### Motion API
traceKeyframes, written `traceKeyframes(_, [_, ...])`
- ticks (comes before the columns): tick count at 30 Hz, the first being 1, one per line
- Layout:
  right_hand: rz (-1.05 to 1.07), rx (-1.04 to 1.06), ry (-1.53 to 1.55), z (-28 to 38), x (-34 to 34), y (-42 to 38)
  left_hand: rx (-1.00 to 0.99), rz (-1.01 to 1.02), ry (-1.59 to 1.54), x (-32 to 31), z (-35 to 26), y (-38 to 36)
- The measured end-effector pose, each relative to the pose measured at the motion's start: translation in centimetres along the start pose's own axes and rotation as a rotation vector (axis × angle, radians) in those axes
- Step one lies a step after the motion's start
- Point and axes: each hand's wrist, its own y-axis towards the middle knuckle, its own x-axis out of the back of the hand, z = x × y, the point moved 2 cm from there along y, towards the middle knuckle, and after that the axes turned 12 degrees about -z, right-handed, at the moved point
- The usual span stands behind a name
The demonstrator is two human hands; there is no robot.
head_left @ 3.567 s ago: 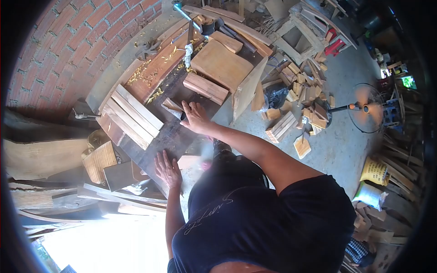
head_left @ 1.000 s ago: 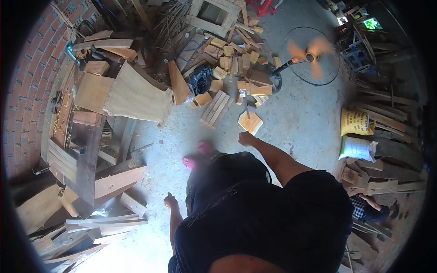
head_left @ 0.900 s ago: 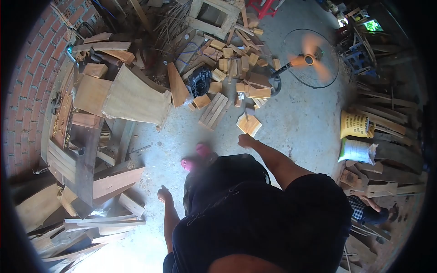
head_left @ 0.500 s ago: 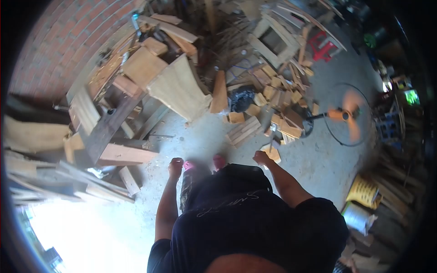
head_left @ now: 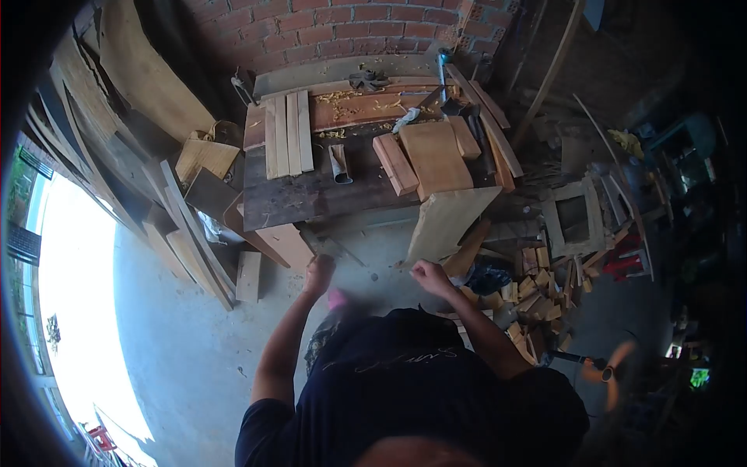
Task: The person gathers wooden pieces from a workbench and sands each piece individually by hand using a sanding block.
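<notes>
My left hand [head_left: 319, 275] is closed in a loose fist in front of my body, with nothing showing in it. To its right, my right hand [head_left: 433, 277] has its fingers curled in, and I see nothing held there either. Beyond both stands a dark workbench [head_left: 288, 201]. On its left lie several pale wooden strips [head_left: 289, 134]. A thick wooden block [head_left: 436, 159] and a reddish block [head_left: 395, 164] sit on its right part. A wide pale board [head_left: 451, 224] leans at the bench's front right, close to my right hand but apart from it.
Long planks [head_left: 194, 233] lean on the left. A heap of wood offcuts [head_left: 537, 300] lies on the floor to the right, near a fan with orange blades [head_left: 611, 375]. A square wooden frame [head_left: 551, 222] stands behind the heap. Grey concrete floor [head_left: 194, 350] stretches around me.
My view has swung left, so the workbench now lies straight ahead and the offcuts and fan have shifted right. Both hands remain closed. One pink-shod foot still shows.
</notes>
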Motion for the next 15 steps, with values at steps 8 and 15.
traceKeyframes(8, [-0.389, 0.138, -0.289, 19.1, -8.4, 23.7, -0.079, -0.29, 0.049, 7.1, -5.1, 14.0])
traceKeyframes(15, [-0.287, 0.094, -0.598, 18.4, -11.5, 29.4, -0.058, -0.308, 0.285, 5.6, -8.2, 24.6])
